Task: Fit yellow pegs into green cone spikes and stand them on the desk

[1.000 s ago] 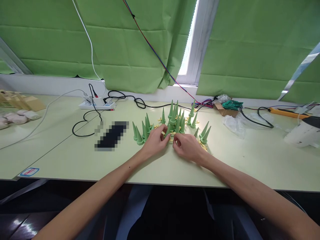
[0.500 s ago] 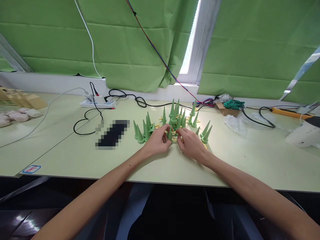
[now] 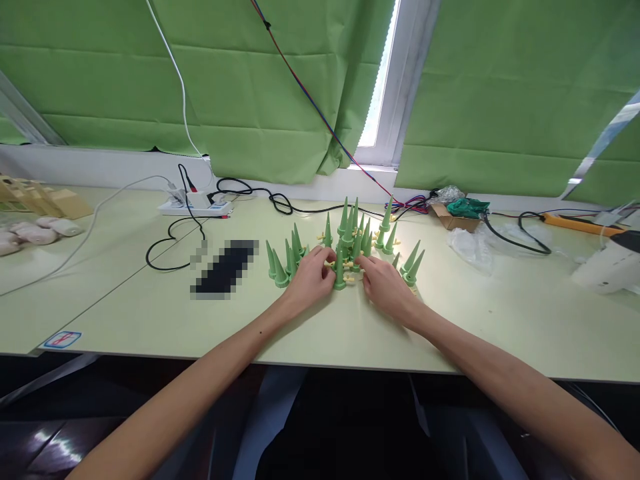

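Several green pointed cones with round bases stand upright in a cluster on the table, small yellow pieces among them. The front cone [image 3: 339, 269] stands between my hands. A yellow piece [image 3: 349, 280] lies at its base, on the right. My left hand [image 3: 313, 277] is just left of this cone, fingers bent, with a gap between thumb and index finger and nothing visible in it. My right hand [image 3: 385, 283] is on the other side, its bent fingertips close to another cone [image 3: 356, 257]. Its thumb is apart from the fingers. Whether those fingertips touch that cone I cannot tell.
More cones [image 3: 411, 267] stand at the right of the cluster. A blurred dark rectangle [image 3: 225, 267] lies left. Behind are a power strip [image 3: 193, 205] and black cables [image 3: 283, 202]. Farther right are a cardboard box [image 3: 453, 219], clear plastic bags [image 3: 470, 250] and a white device [image 3: 607, 267].
My left hand has drawn left off the front cone, which now shows in full and stands by itself. My right hand has moved slightly to the right.
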Available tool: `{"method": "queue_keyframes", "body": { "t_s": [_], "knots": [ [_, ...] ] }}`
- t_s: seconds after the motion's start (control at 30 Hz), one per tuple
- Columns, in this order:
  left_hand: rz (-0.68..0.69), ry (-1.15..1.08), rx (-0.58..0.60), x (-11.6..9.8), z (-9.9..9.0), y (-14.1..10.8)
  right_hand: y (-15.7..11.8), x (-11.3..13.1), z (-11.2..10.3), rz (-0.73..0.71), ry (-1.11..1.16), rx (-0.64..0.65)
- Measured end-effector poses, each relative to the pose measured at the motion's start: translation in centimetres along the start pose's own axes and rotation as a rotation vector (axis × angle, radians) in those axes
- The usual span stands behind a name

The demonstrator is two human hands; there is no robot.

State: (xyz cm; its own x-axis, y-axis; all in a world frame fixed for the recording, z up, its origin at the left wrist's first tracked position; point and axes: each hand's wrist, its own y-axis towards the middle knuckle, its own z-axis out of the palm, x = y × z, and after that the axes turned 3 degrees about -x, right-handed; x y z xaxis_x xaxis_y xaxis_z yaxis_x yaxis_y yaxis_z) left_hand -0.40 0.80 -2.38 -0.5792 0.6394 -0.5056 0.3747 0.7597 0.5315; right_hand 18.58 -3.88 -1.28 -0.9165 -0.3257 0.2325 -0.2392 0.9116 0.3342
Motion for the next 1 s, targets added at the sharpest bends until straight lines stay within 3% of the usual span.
{"method": "queue_keyframes", "body": {
  "t_s": [0.27,0.73,1.0],
  "knots": [
    [-0.008,-0.019,-0.016,0.0,0.0,0.0,0.0,-0.1,0.3,0.028,-0.054,0.031],
    [-0.028,-0.087,-0.056,-0.6,-0.2,0.0,-0.1,-0.6,1.0,-0.021,0.034,-0.056],
    [-0.037,-0.281,-0.171,-2.0,-0.8,-0.1,-0.1,0.2,0.5,-0.051,0.149,-0.208]
  ]
}}
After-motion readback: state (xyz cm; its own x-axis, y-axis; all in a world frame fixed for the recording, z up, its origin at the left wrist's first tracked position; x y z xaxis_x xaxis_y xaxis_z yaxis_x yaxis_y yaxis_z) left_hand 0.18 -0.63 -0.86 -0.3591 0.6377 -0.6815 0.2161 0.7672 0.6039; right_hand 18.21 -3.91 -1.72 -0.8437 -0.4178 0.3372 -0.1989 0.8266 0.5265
